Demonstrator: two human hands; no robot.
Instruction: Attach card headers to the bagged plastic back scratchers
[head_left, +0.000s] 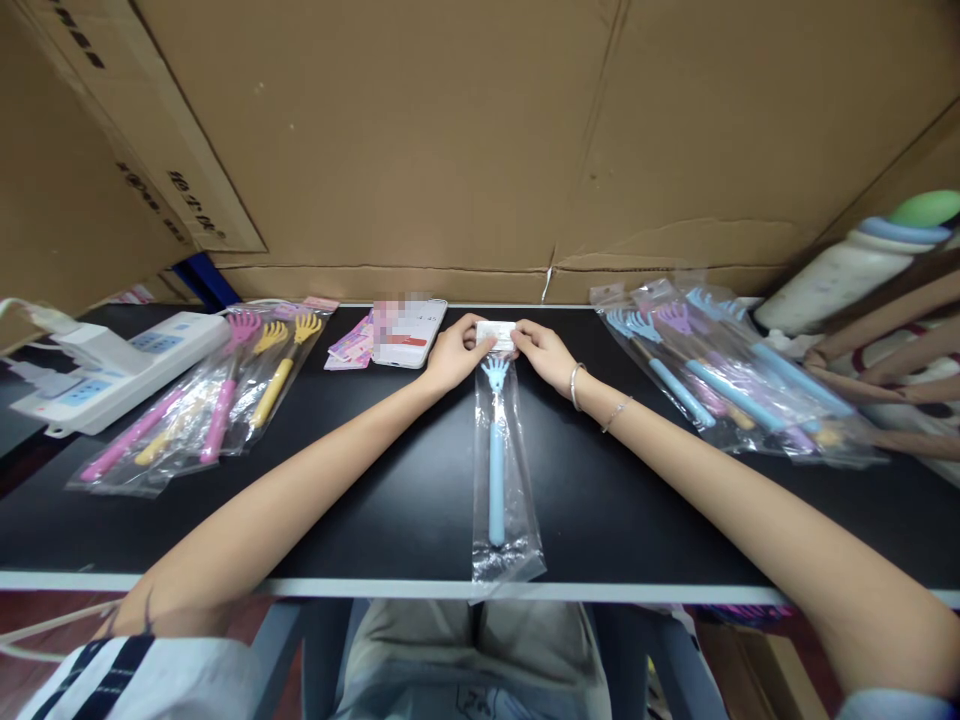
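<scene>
A blue back scratcher [496,470] with a hand-shaped head lies in a clear plastic bag [525,520], pointing away from me on the black table. At the bag's far end is a small white card [495,332] with faint print. My left hand [457,353] pinches the card's left edge between thumb and fingers. On the opposite edge, my right hand [545,352] grips the card the same way. The near end of the bag reaches the table's front edge.
Bagged pink and yellow back scratchers [221,400] lie left, beside a white power strip [142,365]. A phone [409,335] rests on pink cards [351,345]. More bagged scratchers [735,380] lie right, near a bottle [847,275]. Cardboard [420,130] stands behind the table.
</scene>
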